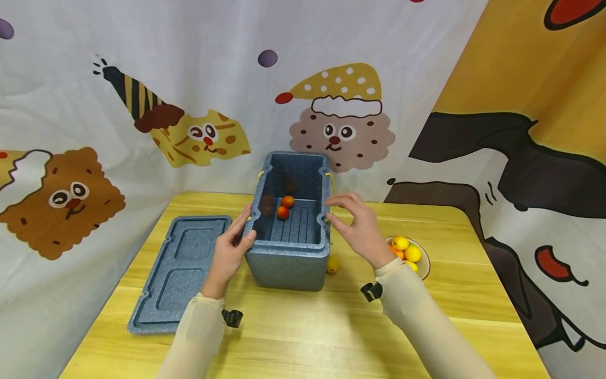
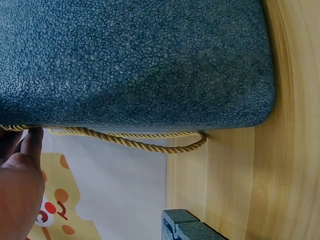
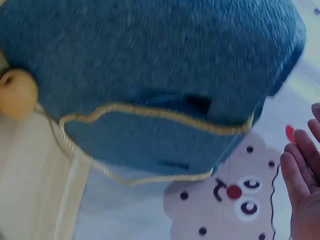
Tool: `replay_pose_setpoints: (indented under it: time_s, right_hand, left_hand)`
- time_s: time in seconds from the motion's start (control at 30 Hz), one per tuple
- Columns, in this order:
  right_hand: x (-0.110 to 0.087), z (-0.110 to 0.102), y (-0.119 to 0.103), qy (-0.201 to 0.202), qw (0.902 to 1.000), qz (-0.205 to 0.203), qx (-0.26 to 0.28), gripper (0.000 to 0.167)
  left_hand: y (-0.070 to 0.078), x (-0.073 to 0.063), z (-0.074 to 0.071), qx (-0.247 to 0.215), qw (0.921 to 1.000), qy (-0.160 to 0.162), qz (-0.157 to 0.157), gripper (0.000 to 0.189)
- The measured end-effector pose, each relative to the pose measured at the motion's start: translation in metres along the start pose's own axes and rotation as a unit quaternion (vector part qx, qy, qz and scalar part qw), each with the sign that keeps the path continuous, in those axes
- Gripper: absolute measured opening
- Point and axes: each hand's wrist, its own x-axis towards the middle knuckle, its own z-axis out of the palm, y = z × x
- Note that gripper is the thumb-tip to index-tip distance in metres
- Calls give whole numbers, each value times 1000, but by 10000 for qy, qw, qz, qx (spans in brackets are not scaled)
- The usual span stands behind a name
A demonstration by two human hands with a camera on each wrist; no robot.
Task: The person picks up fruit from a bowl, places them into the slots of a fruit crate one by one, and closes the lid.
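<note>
A deep blue-grey foam box [image 1: 288,268] stands uncovered, two red tomatoes [image 1: 282,212] on its ribbed floor. My left hand [image 1: 228,258] lies at its left rim with the thumb near the front corner. In the left wrist view, those fingertips touch a twisted yellow rope [image 2: 145,146] along the box's side. By the right rim, my right hand [image 1: 358,229] has thumb and fingers spread apart; the right wrist view shows its fingers [image 3: 295,175] free of the box. Another rope [image 3: 165,115] hangs in a loop on that side.
A matching foam lid [image 1: 182,279] lies left of the box. On the right, a bowl [image 1: 427,266] holds yellow and orange fruit. One round yellow fruit [image 1: 333,264] sits against the box's right side. Behind the wooden table [image 1: 303,342] hangs a cartoon-printed cloth [image 1: 218,63].
</note>
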Motion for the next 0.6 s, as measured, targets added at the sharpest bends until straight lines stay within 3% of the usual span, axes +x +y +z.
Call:
replay_pose_setpoints:
  time_s: [0.33,0.6]
  right_hand:
    - [-18,-38,25,267,9968,735,-173,21]
    - [-32,-49,40,247,9946,960,-321,22]
  left_hand:
    - [-1,2,2,17,9999,36,111,49]
    - [-3,2,1,-6,9996,93,272,48]
